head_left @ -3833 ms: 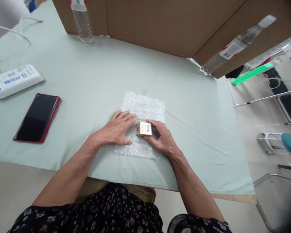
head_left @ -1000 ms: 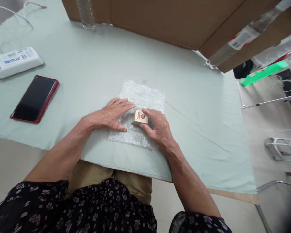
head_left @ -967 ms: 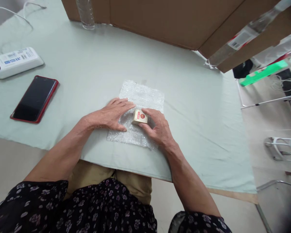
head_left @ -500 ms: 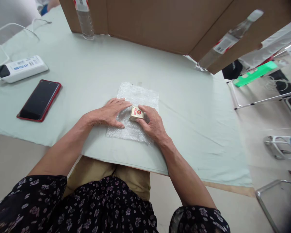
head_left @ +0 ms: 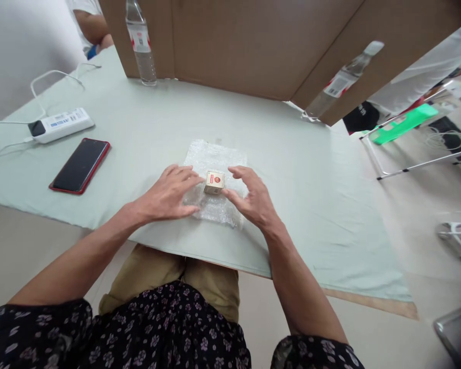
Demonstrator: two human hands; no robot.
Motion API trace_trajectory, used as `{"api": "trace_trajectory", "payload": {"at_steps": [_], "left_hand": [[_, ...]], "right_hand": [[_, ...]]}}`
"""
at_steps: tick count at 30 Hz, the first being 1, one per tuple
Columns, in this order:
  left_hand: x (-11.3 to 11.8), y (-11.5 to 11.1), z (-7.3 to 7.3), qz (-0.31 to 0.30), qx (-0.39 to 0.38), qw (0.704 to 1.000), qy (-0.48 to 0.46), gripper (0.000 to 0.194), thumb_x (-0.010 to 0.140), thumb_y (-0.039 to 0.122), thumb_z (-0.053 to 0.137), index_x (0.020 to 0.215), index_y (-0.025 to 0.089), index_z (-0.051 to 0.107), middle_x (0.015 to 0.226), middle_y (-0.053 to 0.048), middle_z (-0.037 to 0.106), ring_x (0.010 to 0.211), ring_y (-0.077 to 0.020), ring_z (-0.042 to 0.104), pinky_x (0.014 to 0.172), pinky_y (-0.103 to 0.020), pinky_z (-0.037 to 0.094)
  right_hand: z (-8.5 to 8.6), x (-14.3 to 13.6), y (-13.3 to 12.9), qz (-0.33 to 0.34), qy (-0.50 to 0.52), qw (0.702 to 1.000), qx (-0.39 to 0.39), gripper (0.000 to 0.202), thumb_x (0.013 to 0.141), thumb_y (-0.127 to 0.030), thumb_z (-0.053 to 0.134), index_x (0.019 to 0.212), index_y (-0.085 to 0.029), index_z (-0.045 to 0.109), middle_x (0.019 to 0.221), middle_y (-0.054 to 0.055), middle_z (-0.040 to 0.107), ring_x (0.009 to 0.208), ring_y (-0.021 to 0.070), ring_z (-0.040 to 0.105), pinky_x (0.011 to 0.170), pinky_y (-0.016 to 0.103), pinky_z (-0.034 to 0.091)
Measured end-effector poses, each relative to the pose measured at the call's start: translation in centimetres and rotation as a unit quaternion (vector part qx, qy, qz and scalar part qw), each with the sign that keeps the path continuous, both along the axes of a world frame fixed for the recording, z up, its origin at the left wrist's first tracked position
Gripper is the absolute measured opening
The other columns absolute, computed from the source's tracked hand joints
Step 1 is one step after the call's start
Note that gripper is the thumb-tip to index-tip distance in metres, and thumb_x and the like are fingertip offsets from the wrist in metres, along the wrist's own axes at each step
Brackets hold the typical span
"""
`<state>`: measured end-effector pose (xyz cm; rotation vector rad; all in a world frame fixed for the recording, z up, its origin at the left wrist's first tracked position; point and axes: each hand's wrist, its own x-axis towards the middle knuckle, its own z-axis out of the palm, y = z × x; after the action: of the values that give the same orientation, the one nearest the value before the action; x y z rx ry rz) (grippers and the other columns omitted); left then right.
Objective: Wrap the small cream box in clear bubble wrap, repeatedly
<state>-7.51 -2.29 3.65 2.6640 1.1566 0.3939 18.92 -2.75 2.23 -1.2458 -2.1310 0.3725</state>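
Small cream carton [head_left: 214,182] sits on bubble wrap [head_left: 209,154], between the hands | left hand [head_left: 171,193] spread loose, fingertips just beside the carton | right hand [head_left: 253,197] unclenched, fingers parted, thumb by the carton's edge, touching or not I can't tell | red-cased smartphone [head_left: 79,165] lies leftward on the tablecloth [head_left: 292,189]

- A single view is given from the person's head, faced forward and steeply down.
- The worktop covered in pale green cloth [head_left: 311,205] is seen from close above its near edge.
- The bare left hand [head_left: 167,196] and bare right hand [head_left: 254,199] are framed near the middle.
- The upright brown cardboard panel [head_left: 234,46] is cut off by the top edge.
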Motion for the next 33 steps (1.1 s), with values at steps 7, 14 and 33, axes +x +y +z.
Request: {"api": "trace_trajectory", "payload": {"at_steps": [7, 14, 33], "left_hand": [[1.3, -4.2, -1.5, -0.028, 0.088, 0.995, 0.036, 0.035, 0.083, 0.020, 0.066, 0.118, 0.013, 0.067, 0.130, -0.020, 0.066, 0.132, -0.0398, 0.056, 0.114, -0.064, 0.036], [3.2, -3.9, -2.0, 0.032, 0.146, 0.989, -0.020, 0.021, 0.083, 0.013, 0.060, 0.100, 0.016, 0.071, 0.127, -0.017, 0.068, 0.125, -0.0344, 0.061, 0.114, -0.058, 0.040], [5.1, 2.6, -1.5, 0.128, -0.193, 0.917, -0.326, 0.025, 0.085, 0.041, 0.062, 0.071, 0.019, 0.063, 0.110, -0.006, 0.077, 0.096, -0.0207, 0.069, 0.071, -0.029, 0.048]], "right_hand": [[-0.2, -0.7, -6.2, 0.061, -0.249, 0.963, 0.088, 0.035, 0.092, -0.024, 0.063, 0.124, -0.011, 0.064, 0.134, 0.020, 0.067, 0.110, 0.0329, 0.062, 0.094, 0.048, 0.044], [-2.3, -1.6, -4.2, -0.011, -0.182, 0.975, 0.124, 0.020, 0.095, -0.012, 0.052, 0.100, -0.018, 0.070, 0.109, 0.010, 0.077, 0.093, 0.0238, 0.066, 0.087, 0.041, 0.044], [-1.1, -0.8, 2.0, -0.010, 0.203, 0.959, -0.197, 0.021, 0.085, -0.041, 0.065, 0.078, -0.022, 0.063, 0.114, 0.007, 0.073, 0.100, 0.0230, 0.068, 0.090, 0.037, 0.050]]}}
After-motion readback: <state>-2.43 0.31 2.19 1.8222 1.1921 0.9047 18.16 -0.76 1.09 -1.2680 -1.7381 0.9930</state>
